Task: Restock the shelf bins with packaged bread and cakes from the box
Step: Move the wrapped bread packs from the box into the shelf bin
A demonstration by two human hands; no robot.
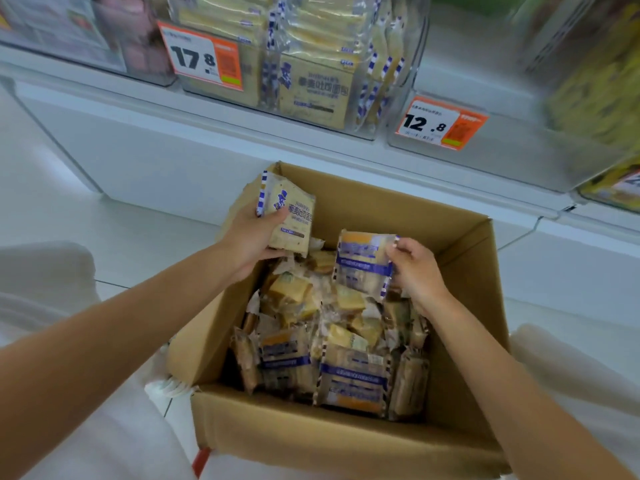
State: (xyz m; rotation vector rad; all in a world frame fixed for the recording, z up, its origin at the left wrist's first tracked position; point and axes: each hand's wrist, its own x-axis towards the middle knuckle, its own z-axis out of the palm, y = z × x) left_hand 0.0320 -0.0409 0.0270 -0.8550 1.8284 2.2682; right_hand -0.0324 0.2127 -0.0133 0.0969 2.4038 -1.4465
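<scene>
At the upper left of the frame an orange-and-white price tag [202, 57] reading 17.8 hangs on the front of a clear shelf bin [360, 131] stacked with blue-and-cream bread packets. Below it, left of centre, the left grip [254, 233] is curled round a cream bread packet [291, 216], thumb across its printed front, holding it upright above the far left corner of the cardboard box [346, 441]. The box stands open on the white floor [138, 220] in the lower centre, just in front of the shelf base, and is heaped with loose wrapped packets [332, 358] lying at all angles. Right of centre, the right grip [415, 268] pinches a second packet [363, 261] by its right edge, lifted just above the heap inside the box. At the upper right a second price tag [441, 123] reads 12.8, and beyond it a bin of yellow packages [595, 91] is too blurred to read.
</scene>
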